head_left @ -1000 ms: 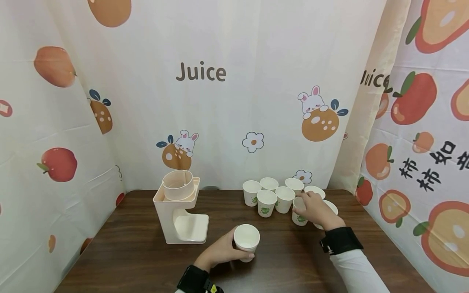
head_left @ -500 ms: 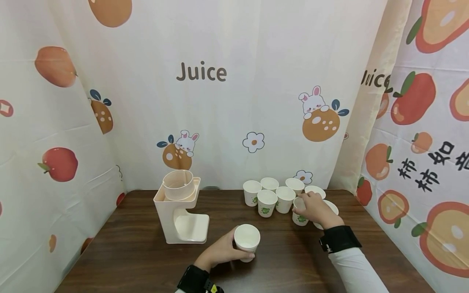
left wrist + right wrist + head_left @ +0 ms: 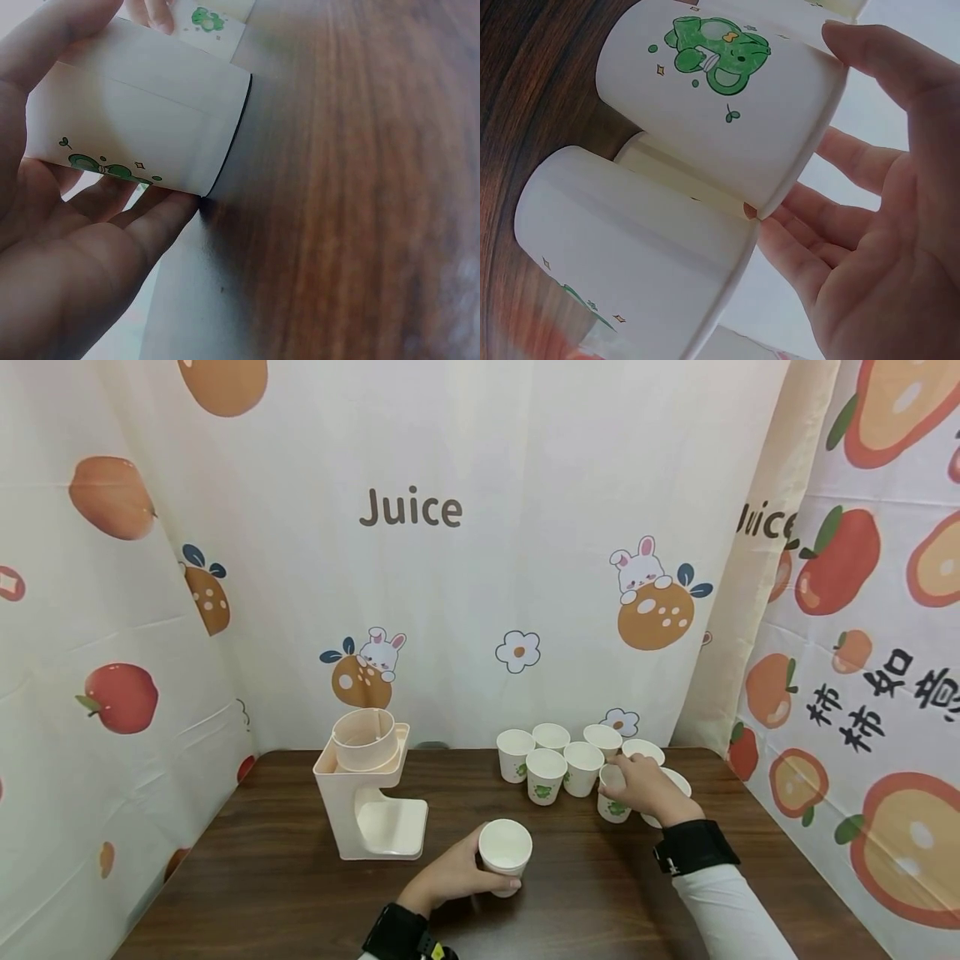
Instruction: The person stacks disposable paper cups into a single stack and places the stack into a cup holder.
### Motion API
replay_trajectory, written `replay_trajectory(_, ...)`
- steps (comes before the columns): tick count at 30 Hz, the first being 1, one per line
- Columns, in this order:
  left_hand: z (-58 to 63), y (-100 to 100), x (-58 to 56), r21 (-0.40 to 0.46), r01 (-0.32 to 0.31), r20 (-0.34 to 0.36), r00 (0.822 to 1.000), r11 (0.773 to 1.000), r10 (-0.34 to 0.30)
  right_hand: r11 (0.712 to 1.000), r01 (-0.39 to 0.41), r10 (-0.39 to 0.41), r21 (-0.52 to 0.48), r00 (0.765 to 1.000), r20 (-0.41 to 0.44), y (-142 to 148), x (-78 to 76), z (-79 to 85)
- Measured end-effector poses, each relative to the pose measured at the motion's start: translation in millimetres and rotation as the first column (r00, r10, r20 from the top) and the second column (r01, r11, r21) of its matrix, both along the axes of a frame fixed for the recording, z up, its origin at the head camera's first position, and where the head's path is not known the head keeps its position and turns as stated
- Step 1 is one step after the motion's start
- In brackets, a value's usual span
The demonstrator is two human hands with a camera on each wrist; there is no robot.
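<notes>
My left hand (image 3: 453,870) grips a white paper cup (image 3: 504,843) near the front middle of the wooden table, thumb on one side and fingers on the other. Green cartoon print shows low on this upright cup's wall in the left wrist view. Over at the right group, my right hand (image 3: 649,787) holds a second paper cup (image 3: 613,808) by its upper rim. A green cartoon animal decorates that cup in the right wrist view, where the thumb (image 3: 851,41) lies on the rim and the other fingers reach behind it. Another cup (image 3: 630,247) stands close beside it.
Several more white paper cups (image 3: 545,777) stand in a tight group at the back right. A cream-coloured dispenser-like machine (image 3: 363,785) with a round top and a flat base stands at the left. Fruit-printed curtains (image 3: 450,585) hang behind the table (image 3: 300,902) and along both sides.
</notes>
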State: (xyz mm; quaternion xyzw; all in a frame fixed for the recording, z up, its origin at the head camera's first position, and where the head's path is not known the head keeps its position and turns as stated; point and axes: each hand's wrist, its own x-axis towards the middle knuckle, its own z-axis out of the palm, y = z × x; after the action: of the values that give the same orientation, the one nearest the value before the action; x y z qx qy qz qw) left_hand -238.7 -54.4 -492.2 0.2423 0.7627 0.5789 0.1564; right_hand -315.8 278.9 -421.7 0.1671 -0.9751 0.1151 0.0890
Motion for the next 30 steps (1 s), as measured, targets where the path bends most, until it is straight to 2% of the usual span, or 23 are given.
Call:
replay_trajectory(7, -2.0, 0, -0.9, -0.001, 0.002, -0.012, 1.000, 1.000, -0.002, 1.000, -0.009, 0.010, -0.015, 0.999, 0.039, 1, 1.8, 2.7)
replay_trajectory(15, -1.5, -1, -0.2, 0.006, 0.008, -0.018, 1.000, 1.000, -0.008, 0.999, -0.036, 0.036, -0.034, 0.999, 0.015, -1, 6.0, 7.3)
replay_trajectory(30, 13.7, -3, -0.1, 0.017, 0.019, 0.045, 0.999, 1.000, -0.020, 0.995, -0.099, 0.100, -0.018, 0.994, 0.046, -7, 9.7, 28.3)
